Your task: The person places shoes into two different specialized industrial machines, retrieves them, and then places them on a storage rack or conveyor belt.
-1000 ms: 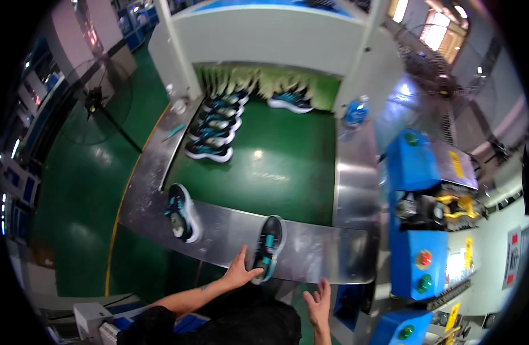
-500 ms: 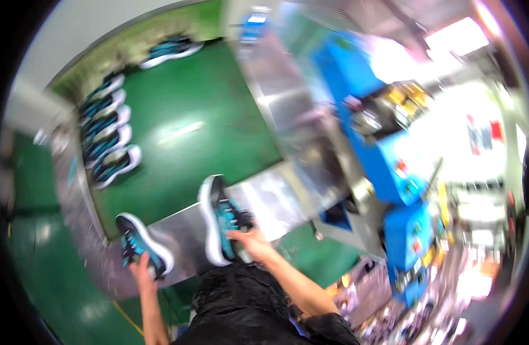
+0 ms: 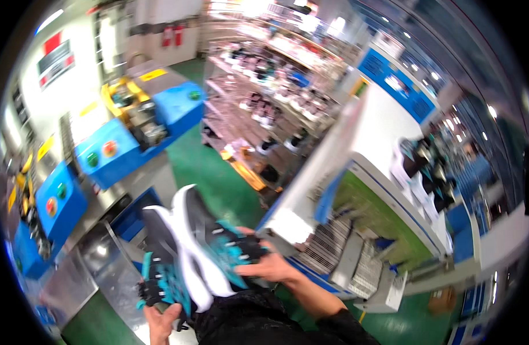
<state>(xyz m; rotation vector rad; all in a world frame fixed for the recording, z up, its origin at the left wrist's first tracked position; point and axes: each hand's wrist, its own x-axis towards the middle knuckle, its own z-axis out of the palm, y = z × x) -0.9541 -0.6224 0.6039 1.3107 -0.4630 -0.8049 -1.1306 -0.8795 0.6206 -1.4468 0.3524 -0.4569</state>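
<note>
My left hand (image 3: 162, 321) grips a black and teal sneaker (image 3: 167, 261) with a white sole, near its heel and laces. In my right hand (image 3: 270, 261) is a matching sneaker (image 3: 210, 238), the fingers wrapped round its laced upper. Both shoes are held in front of my body, toes pointing away, their white soles side by side and seeming to touch. Some fingers of each hand are hidden behind the shoes.
Blue machines with coloured buttons (image 3: 106, 150) stand at the left. A rack (image 3: 264, 86) with several shoes rises ahead. To the right is a white machine (image 3: 333, 155) with a slatted conveyor (image 3: 328, 244); several sneakers (image 3: 422, 172) sit on its top.
My view has swung right, away from the green belt with its row of shoes. The two sneakers, held apart before, are now together and raised nearer my body.
</note>
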